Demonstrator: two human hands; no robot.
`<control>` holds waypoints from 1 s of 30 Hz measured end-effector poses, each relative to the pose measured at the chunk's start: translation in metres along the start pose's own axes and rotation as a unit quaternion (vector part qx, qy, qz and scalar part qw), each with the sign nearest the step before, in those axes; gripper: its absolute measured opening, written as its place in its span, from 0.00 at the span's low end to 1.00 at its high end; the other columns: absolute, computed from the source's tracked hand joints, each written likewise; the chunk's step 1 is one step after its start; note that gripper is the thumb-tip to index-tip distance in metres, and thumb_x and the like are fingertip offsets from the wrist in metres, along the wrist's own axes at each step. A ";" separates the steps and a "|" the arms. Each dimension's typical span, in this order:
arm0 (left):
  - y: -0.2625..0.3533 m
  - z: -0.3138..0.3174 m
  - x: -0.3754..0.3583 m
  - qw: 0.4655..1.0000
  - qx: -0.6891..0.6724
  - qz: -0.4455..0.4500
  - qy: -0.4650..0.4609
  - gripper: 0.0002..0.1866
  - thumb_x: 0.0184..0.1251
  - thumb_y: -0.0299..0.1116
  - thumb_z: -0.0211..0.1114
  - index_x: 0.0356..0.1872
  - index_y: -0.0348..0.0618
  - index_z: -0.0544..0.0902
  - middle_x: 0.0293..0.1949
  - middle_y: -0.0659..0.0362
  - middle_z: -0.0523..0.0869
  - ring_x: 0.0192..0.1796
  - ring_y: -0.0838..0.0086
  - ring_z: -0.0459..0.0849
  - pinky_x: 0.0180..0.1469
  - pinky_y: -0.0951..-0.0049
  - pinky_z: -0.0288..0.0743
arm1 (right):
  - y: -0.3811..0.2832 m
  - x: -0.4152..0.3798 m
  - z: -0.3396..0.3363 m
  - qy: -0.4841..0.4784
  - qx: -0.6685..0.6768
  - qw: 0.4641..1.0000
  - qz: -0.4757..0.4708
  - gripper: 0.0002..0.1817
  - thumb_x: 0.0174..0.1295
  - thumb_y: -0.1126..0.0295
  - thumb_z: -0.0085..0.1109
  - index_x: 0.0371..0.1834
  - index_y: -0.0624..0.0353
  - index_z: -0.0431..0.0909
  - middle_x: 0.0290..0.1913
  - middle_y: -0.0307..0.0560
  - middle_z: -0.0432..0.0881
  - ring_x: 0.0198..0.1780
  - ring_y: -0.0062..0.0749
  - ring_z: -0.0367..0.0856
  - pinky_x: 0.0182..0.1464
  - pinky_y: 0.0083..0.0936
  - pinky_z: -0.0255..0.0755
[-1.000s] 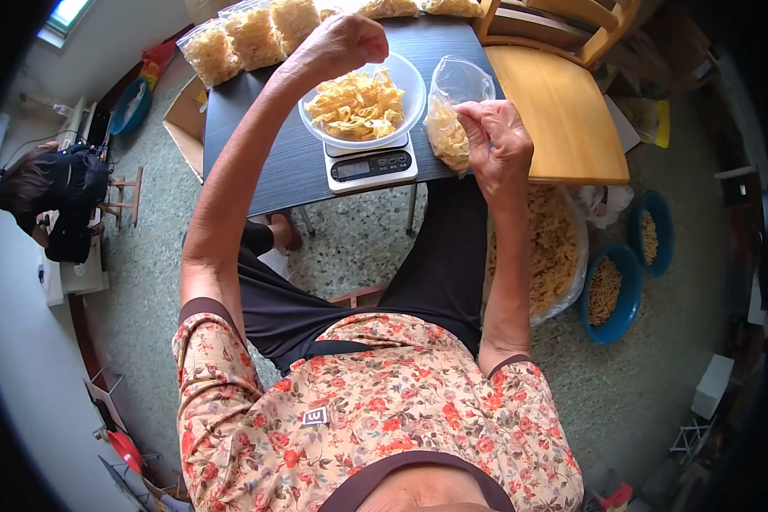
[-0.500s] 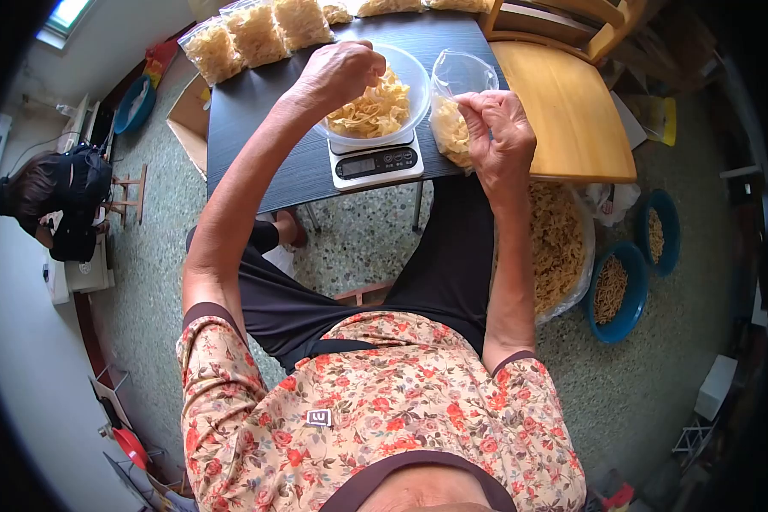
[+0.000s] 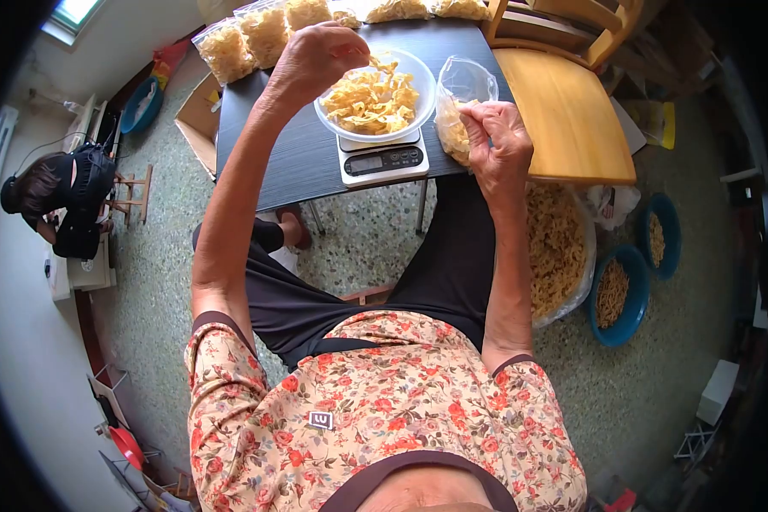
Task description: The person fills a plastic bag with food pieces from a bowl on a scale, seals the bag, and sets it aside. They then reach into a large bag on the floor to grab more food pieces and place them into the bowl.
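A clear plastic bowl [image 3: 425,96] stands on a white digital scale [image 3: 386,162], with curly dried yellow pieces [image 3: 371,102] heaped inside. Over the bowl's far left rim is my left hand [image 3: 322,60], its fingers pinched together; a yellow piece shows at the fingertips. To the right of the bowl, my right hand [image 3: 499,136] pinches the near edge of a clear plastic bag [image 3: 465,81]. The bag is upright with its mouth open, and similar pieces fill its lower part.
Several filled bags [image 3: 264,34] line the dark table's [image 3: 256,162] far edge. A wooden chair [image 3: 563,111] adjoins it on the right. Below are a large lined container of dried pieces [image 3: 559,247] and blue basins [image 3: 631,320]. A person [image 3: 72,200] sits at far left.
My left hand has moved left and away from me, from above the pieces toward the bowl's far left rim. My right hand keeps its pinch on the bag, slightly lower.
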State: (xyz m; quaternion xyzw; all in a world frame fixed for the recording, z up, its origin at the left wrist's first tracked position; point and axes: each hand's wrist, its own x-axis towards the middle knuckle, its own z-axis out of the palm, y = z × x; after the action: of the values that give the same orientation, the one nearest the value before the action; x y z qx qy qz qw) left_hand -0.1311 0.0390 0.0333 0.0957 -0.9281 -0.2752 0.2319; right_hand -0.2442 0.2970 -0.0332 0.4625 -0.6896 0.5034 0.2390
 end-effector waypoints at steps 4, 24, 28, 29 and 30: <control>-0.008 -0.004 -0.004 0.960 -0.259 -0.106 -0.007 0.09 0.68 0.31 0.73 0.44 0.38 0.90 0.38 0.56 0.91 0.38 0.77 0.90 0.38 0.77 0.86 | -0.002 -0.002 0.002 0.007 -0.008 1.000 -0.002 0.08 0.57 0.77 0.73 0.39 0.61 0.87 0.36 0.47 0.82 0.35 0.39 0.85 0.38 0.30 0.80; 0.052 0.035 0.030 0.996 -0.056 0.069 0.022 0.06 0.62 0.29 0.72 0.38 0.40 0.90 0.35 0.57 0.91 0.37 0.74 0.90 0.42 0.73 0.83 | -0.010 -0.017 0.007 0.042 -0.032 0.999 0.010 0.09 0.55 0.78 0.74 0.39 0.59 0.88 0.37 0.44 0.81 0.36 0.36 0.84 0.38 0.30 0.80; 0.029 0.042 0.020 0.991 0.107 -0.014 -0.076 0.05 0.60 0.29 0.72 0.36 0.41 0.90 0.32 0.57 0.91 0.36 0.73 0.91 0.44 0.69 0.83 | -0.009 -0.016 0.005 0.047 -0.028 0.998 0.025 0.10 0.54 0.78 0.75 0.39 0.60 0.88 0.38 0.44 0.81 0.37 0.36 0.84 0.40 0.30 0.81; 0.020 0.048 0.019 0.989 0.119 -0.008 -0.090 0.06 0.59 0.31 0.73 0.35 0.43 0.90 0.31 0.57 0.91 0.36 0.70 0.91 0.43 0.68 0.83 | -0.009 -0.016 0.006 0.049 -0.028 0.998 0.027 0.10 0.54 0.78 0.75 0.39 0.60 0.88 0.38 0.44 0.81 0.37 0.36 0.84 0.40 0.30 0.81; 0.021 0.053 0.015 0.986 0.131 -0.023 -0.100 0.07 0.59 0.33 0.73 0.37 0.46 0.91 0.34 0.56 0.91 0.38 0.66 0.90 0.44 0.66 0.83 | -0.009 -0.016 0.007 0.047 -0.029 0.998 0.025 0.10 0.53 0.78 0.75 0.39 0.61 0.88 0.38 0.44 0.81 0.37 0.36 0.84 0.40 0.30 0.81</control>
State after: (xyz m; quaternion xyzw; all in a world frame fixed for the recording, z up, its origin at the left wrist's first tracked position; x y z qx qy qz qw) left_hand -0.1712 0.0763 0.0115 0.1182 -0.9722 -0.1646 0.1172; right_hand -0.2278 0.2968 -0.0442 0.4144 -0.7030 0.5102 0.2715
